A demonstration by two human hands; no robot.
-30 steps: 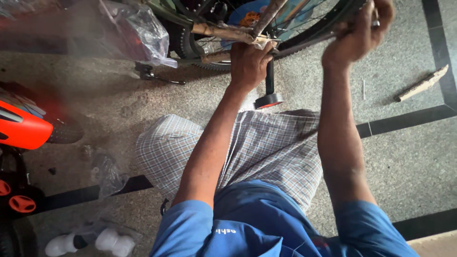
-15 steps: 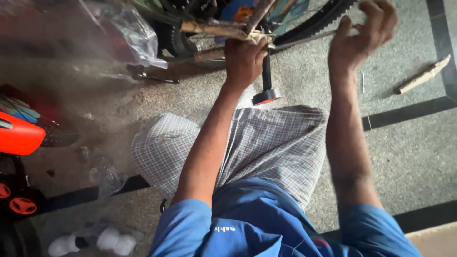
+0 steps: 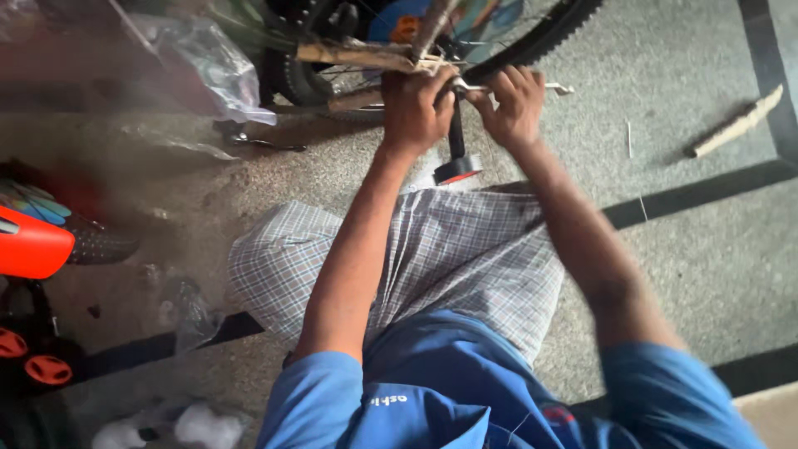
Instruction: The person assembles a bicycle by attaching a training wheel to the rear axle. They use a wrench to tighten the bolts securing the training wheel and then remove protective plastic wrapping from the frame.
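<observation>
Step in hand, as I judge it: fastening work at the frame of a small bicycle, upper centre of the frame. My left hand [image 3: 416, 108] is closed around the junction where a paper-wrapped frame tube [image 3: 353, 56] meets the wheel area; its fingers are curled tight, holding the wrapped part. My right hand [image 3: 511, 104] sits just beside it, touching or nearly touching, with fingers pinched narrow on a slim metal wrench [image 3: 532, 86] whose open end sticks out toward the right. What the wrench head sits on is hidden behind the hands; I cannot tell whether it is seated on a nut.

The bicycle tyre [image 3: 540, 37] runs diagonally across the top edge, knobbly tread showing. Below the hands a black crank arm with a red-trimmed pedal end [image 3: 457, 166] hangs toward my checked cloth [image 3: 432, 258] at centre frame.

Surroundings: crumpled clear plastic wrapping [image 3: 208, 66] at upper left; an orange and black toy vehicle [image 3: 29, 249] at the left edge; a pale wooden stick [image 3: 736, 123] on the stone floor [image 3: 706, 249] at upper right, well apart from the work.

Next move, in my judgement: it calls for the left hand to brace the frame steady while the right turns the wrench in a short arc, keeping clear of the spokes.
</observation>
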